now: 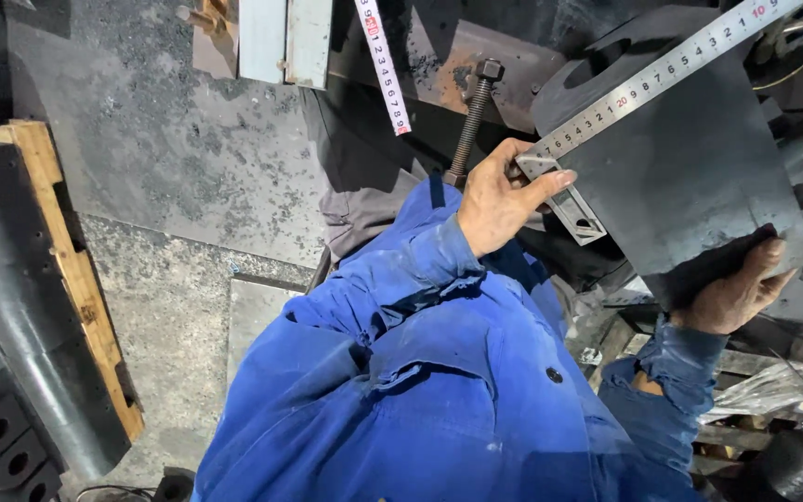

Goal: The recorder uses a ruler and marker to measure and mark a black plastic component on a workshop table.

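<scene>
My left hand (499, 200) is closed on the stock of a steel try square (569, 209), pressing it against the edge of a dark metal plate (690, 177), with the square's ruled blade (662, 74) running diagonally up and to the right across the plate's face. My right hand (736, 293) is clamped on the plate's lower corner (fingers curled over the edge, thumb side hidden), so my hands are well apart, one at each end of the near edge. A rusty threaded bolt (471, 116) stands just beside my left hand, and a tape measure strip (385, 65) hangs above it. A wooden pallet (72, 270) lies far to the left.
</scene>
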